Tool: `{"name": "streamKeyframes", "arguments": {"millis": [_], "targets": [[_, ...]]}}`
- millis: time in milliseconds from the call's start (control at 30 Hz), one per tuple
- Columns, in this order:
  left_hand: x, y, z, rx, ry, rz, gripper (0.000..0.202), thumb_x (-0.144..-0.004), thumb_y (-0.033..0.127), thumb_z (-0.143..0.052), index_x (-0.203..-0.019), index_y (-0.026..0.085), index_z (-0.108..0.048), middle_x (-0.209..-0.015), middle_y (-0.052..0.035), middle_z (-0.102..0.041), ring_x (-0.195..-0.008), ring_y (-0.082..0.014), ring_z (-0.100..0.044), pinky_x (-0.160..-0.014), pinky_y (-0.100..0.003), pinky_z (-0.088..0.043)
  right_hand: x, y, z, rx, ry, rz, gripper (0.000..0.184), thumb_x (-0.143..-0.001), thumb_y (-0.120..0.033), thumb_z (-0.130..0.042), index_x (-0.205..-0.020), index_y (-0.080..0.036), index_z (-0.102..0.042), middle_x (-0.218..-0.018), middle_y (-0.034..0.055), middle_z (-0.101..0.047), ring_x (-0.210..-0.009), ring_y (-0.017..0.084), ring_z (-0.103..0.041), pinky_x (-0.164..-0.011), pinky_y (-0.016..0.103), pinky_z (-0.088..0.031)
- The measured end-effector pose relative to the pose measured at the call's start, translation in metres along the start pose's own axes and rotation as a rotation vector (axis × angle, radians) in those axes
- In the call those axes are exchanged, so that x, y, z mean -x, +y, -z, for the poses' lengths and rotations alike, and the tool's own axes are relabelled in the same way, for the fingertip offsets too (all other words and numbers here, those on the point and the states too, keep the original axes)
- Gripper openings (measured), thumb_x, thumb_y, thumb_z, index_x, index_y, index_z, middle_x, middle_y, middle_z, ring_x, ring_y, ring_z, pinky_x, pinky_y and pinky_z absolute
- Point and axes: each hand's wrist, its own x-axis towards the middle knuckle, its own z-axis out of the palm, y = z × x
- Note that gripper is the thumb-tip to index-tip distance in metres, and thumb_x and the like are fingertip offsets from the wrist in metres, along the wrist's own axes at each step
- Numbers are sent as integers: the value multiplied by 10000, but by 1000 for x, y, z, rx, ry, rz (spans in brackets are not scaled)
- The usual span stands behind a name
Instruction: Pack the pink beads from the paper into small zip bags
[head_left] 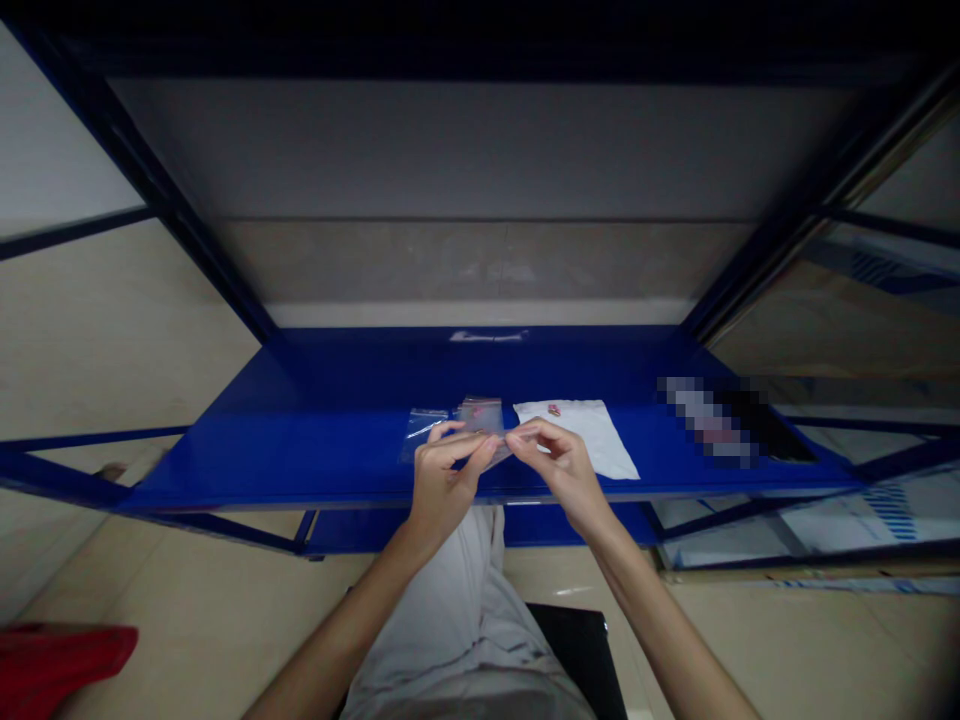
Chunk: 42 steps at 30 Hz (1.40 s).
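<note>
My left hand [448, 475] and my right hand [555, 455] meet above the front edge of a blue shelf. Thumb and fingers of each pinch a small clear plastic bag [498, 453], mostly covered by the fingers. Just behind my left hand lies a flat transparent zip bag [421, 424]. Beside it is a second zip bag [484, 412] with a red line along its top and something pinkish in it. A white cloth or paper sheet [600, 440] lies by my right hand, with small reddish pieces [554, 409] near its far edge.
The blue shelf [300, 440] spans the view, framed by dark blue posts and side bars. At its right end is a dark flat object [780, 430] beside a pixelated patch. A lower shelf [352, 532] sits beneath. Red fabric [64, 660] is on the floor at left.
</note>
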Motion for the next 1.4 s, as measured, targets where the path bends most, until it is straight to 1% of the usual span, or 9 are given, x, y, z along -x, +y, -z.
{"name": "streamKeyframes", "arguments": {"millis": [100,233,467,600,767,933,1133,1233,1400], "targets": [[0,-1,3,2,-27,-9,203,-843,224,-568,-743,226,-745,-721,12,-748,-654,-158,-677,-886,-378,-417,0,3,5,9,-25,16,202,-770,-372,-640,-747,-178,-692,-733,38,-657,-679,154,-567,-626,272,-433],[1,-5,5,9,-70,-19,196,-844,230,-566,-754,222,-741,-749,-5,-754,-699,-169,-689,-892,-373,-420,1,9,9,-4,31,37,213,-789,-369,-623,-725,-180,-699,-752,48,-664,-724,167,-586,-642,275,-439],[4,-5,-4,19,-22,63,100,-759,236,-643,-776,171,-718,-788,-48,-744,-754,-198,-682,-720,-305,-492,9,9,4,77,74,74,239,-808,-348,-604,-656,-168,-640,-664,18,-538,-649,135,-512,-560,246,-392],[1,2,-9,36,-3,118,126,-763,276,-657,-699,178,-706,-717,-26,-728,-678,-174,-664,-688,-284,-481,12,2,4,117,62,79,239,-834,-337,-573,-671,-166,-605,-686,12,-507,-642,123,-487,-523,232,-357],[0,6,-14,-82,41,39,126,-783,253,-640,-683,187,-680,-699,-10,-707,-714,-165,-630,-712,-281,-458,12,-5,3,159,74,109,237,-846,-315,-560,-659,-170,-569,-678,2,-488,-618,110,-456,-475,225,-297],[1,3,-15,-137,101,5,105,-789,222,-624,-706,192,-681,-713,-9,-719,-766,-169,-622,-756,-280,-460,11,-4,2,141,83,124,209,-841,-306,-568,-688,-169,-606,-707,13,-550,-631,111,-487,-485,224,-317],[2,0,-12,-104,94,44,114,-770,217,-636,-674,215,-697,-581,22,-700,-727,-176,-631,-780,-296,-471,9,6,6,101,95,60,186,-778,-330,-639,-840,-166,-699,-725,24,-636,-535,92,-465,-457,221,-320],[2,-1,-11,-89,58,47,145,-771,214,-633,-638,218,-691,-569,27,-696,-698,-169,-632,-789,-304,-475,9,9,5,79,85,33,197,-780,-342,-626,-761,-153,-679,-708,34,-641,-523,96,-465,-467,228,-337],[4,-2,-9,-20,-6,118,174,-765,235,-639,-601,219,-695,-569,13,-698,-721,-184,-656,-765,-311,-489,10,8,0,166,106,66,192,-794,-325,-596,-704,-159,-628,-666,22,-596,-524,101,-455,-484,230,-342]]}}
